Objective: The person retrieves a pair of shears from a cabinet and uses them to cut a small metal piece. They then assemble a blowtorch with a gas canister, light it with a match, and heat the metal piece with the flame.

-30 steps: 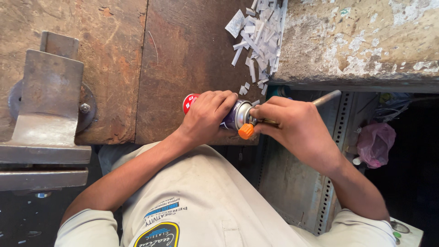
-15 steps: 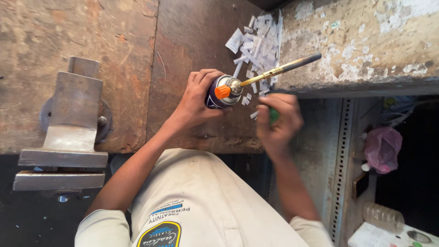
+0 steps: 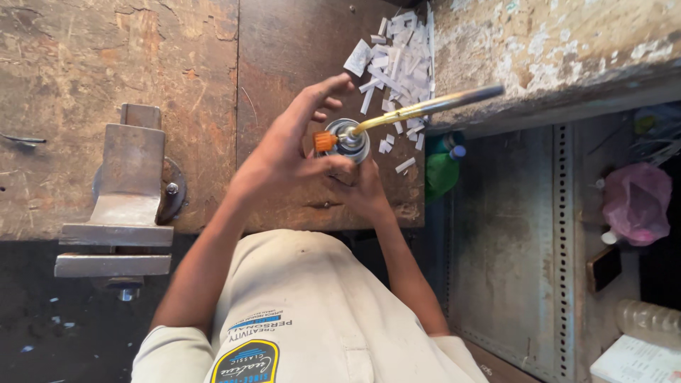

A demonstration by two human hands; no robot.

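Note:
A gas torch [image 3: 347, 140], a metal can with an orange knob [image 3: 325, 141] and a long brass nozzle [image 3: 425, 106], stands upright over the wooden workbench [image 3: 106, 64]. The nozzle points right, toward the concrete ledge. My left hand [image 3: 284, 152] wraps the can's top from the left, thumb across it, fingers spread beside the orange knob. My right hand [image 3: 367, 190] grips the can from below and is partly hidden under the left hand.
A steel bench vise [image 3: 128, 191] is bolted at the left edge of the bench. White paper scraps [image 3: 401, 50] lie heaped behind the torch. A concrete slab [image 3: 553, 50] sits to the right. Below it are a green bottle [image 3: 441, 174], a perforated metal rack [image 3: 560, 234] and a pink bag [image 3: 635, 202].
My right hand has come back up from beside the bench edge and taken the can from below. My left hand shifted up to the knob. The torch moved slightly forward.

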